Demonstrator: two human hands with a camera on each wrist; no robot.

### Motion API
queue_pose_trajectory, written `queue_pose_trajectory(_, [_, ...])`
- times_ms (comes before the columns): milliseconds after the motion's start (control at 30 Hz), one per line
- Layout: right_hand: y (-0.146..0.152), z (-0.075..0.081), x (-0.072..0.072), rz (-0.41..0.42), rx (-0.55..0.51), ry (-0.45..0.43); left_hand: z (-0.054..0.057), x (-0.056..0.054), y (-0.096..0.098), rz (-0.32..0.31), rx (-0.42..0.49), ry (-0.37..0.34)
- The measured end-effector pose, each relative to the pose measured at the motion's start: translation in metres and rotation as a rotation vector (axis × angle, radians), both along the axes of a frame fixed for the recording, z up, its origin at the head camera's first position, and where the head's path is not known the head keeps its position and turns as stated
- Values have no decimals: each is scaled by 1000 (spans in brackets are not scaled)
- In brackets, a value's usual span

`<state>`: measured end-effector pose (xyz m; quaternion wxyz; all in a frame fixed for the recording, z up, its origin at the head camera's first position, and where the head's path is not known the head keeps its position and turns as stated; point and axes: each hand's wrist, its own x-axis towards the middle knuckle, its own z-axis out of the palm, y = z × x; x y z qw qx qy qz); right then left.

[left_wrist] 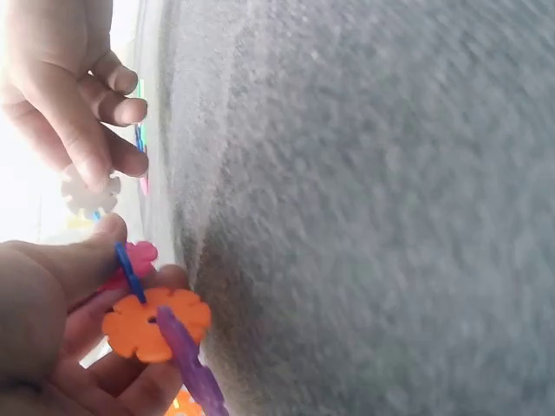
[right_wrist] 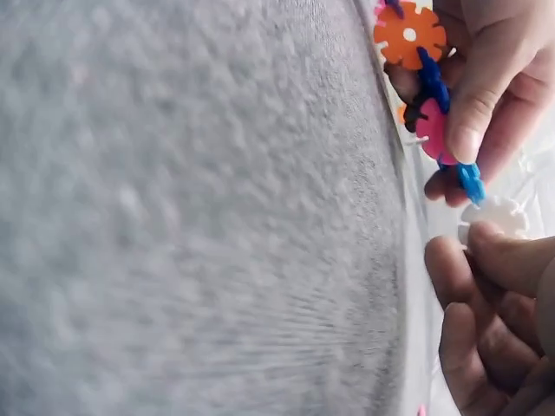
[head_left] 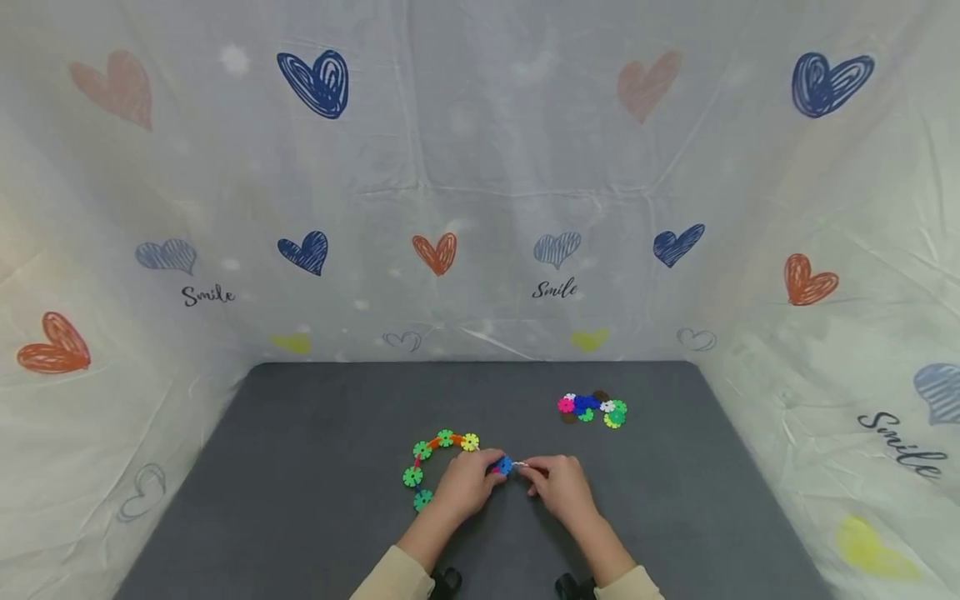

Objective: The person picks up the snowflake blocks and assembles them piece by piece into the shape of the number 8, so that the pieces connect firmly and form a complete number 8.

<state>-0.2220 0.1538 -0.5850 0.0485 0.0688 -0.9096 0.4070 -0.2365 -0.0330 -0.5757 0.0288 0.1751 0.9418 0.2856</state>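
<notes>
My left hand (head_left: 467,482) pinches the end of a chain of notched plastic snowflake discs. A blue disc (head_left: 505,466) sticks out from its fingertips. In the right wrist view a pink disc (right_wrist: 434,132) lies under the left thumb, with an orange disc (right_wrist: 410,35) further along. The rest of the chain curves over the table behind and left of that hand, with green discs (head_left: 422,450) and a yellow disc (head_left: 470,442). My right hand (head_left: 562,492) pinches a white disc (right_wrist: 499,218) between thumb and index finger. The white disc meets the blue disc's edge; how deep they interlock I cannot tell.
A small pile of loose discs (head_left: 588,407), in pink, blue, white, green, brown and yellow, lies on the dark grey table (head_left: 315,467) towards the back right. A pale curtain (head_left: 480,167) printed with hearts hangs behind and at both sides.
</notes>
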Motion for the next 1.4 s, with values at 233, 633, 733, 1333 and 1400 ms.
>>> queue_pose_trajectory(233, [0,6,-2,-18,158,-3,5,0,5,35,-4,-10])
queue_pose_trajectory(633, [-13,13,1,35,540,309,11,5,15,9,-175,163])
queue_pose_trajectory(733, [-14,14,-1,62,542,300,11,4,15,22,-187,152])
queue_pose_trajectory(1333, [122,-5,-65,-579,5,-63,9,-7,3,195,-63,33])
queue_pose_trajectory(1400, [132,-9,-68,-580,22,-138,11,-6,2,171,-57,12])
